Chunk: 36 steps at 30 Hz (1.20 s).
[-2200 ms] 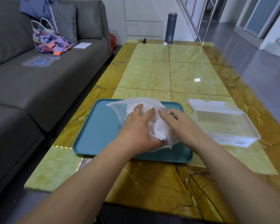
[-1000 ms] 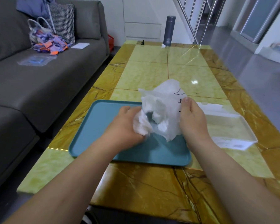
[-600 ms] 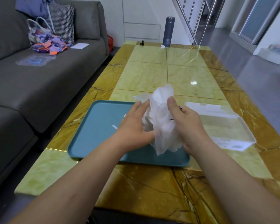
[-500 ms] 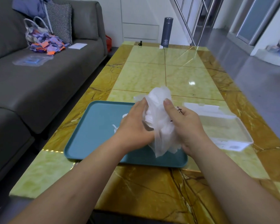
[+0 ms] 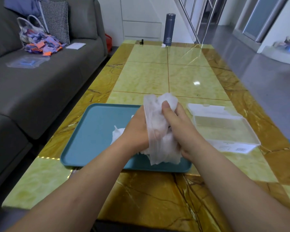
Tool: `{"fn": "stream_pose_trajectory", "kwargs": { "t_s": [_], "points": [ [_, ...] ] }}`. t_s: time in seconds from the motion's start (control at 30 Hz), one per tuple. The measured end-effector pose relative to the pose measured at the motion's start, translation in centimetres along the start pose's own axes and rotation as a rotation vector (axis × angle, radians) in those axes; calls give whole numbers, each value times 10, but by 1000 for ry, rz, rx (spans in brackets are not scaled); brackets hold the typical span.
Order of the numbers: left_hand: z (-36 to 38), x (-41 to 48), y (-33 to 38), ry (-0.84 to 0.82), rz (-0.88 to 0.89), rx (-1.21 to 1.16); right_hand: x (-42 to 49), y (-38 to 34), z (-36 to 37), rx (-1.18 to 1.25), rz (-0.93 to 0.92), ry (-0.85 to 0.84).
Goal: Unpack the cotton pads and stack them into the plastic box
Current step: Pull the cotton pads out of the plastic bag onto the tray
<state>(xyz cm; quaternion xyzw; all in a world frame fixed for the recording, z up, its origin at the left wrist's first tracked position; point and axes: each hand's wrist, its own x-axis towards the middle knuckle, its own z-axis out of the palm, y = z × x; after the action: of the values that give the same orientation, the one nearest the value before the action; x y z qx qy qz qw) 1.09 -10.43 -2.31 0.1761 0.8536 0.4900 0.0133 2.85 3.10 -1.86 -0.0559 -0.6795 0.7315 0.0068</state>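
A clear plastic bag of white cotton pads [image 5: 159, 131] stands upright over the teal tray [image 5: 90, 131], squeezed between both hands. My left hand [image 5: 136, 129] grips its left side. My right hand [image 5: 177, 126] grips the right side, thumb pressed on the bag near its top. A few loose white cotton pads [image 5: 118, 133] lie on the tray just left of my left hand. The clear plastic box [image 5: 224, 129] sits open to the right of the tray, its lid [image 5: 208, 108] folded back.
The tray and box rest on a glossy yellow marble table [image 5: 157, 74]. A dark flask [image 5: 169, 29] stands at the far end. A grey sofa [image 5: 32, 81] with a bag, cushion and papers runs along the left.
The bag was lifted off the tray and turned upright. Both hands closed in on it, and a few pads now lie on the tray.
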Motion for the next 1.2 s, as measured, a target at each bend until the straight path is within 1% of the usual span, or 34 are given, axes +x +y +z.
{"fn": "stream_pose_trajectory", "kwargs": {
  "t_s": [0.07,0.13,0.2,0.3,0.37,0.4,0.43,0.47,0.5,0.57,0.63,0.67,0.73,0.8,0.83,0.87,0.97,1.03,1.13,1.2],
  "points": [
    [2,2,-11,20,-72,-23,2,-2,-2,42,32,66],
    [2,5,-23,88,-110,59,3,-2,-3,66,40,116],
    [2,10,-27,150,-111,177,2,-3,-4,77,-6,164],
    [-7,8,-21,186,-100,236,4,-11,-9,96,-95,294],
    [-15,-1,-19,204,-91,167,6,-19,-16,113,-146,370],
    [-19,-5,-19,203,-73,223,6,-23,-19,122,-163,384],
    [-22,-9,-22,184,-53,364,7,-24,-21,131,-164,373],
    [-24,-11,-25,133,-56,481,7,-25,-22,133,-146,344],
    [-23,-13,-28,67,-61,536,8,-23,-22,114,-122,301],
    [-19,-16,-27,-12,-51,401,8,-17,-20,25,-89,231],
    [-15,-17,-24,-47,24,250,6,-12,-19,-26,-42,156],
    [-14,-18,-25,-57,43,194,5,-10,-18,-30,12,116],
    [-13,-19,-21,-61,38,115,3,-7,-18,-49,122,60],
    [-11,-18,-19,12,3,78,1,-6,-20,-84,165,71],
    [-9,-16,-19,68,-11,72,0,-8,-20,-93,163,92],
    [-8,-13,-19,89,-12,71,0,-9,-19,-108,151,116],
    [-2,-3,-16,18,49,9,-5,-16,-13,-169,32,142],
    [2,1,-11,36,48,-9,-7,-19,-11,-201,-77,145],
    [-4,4,-9,181,-43,93,-7,-24,-13,-174,-143,235],
    [-10,4,-12,215,-65,178,-6,-25,-19,-137,-146,327]
  ]
}}
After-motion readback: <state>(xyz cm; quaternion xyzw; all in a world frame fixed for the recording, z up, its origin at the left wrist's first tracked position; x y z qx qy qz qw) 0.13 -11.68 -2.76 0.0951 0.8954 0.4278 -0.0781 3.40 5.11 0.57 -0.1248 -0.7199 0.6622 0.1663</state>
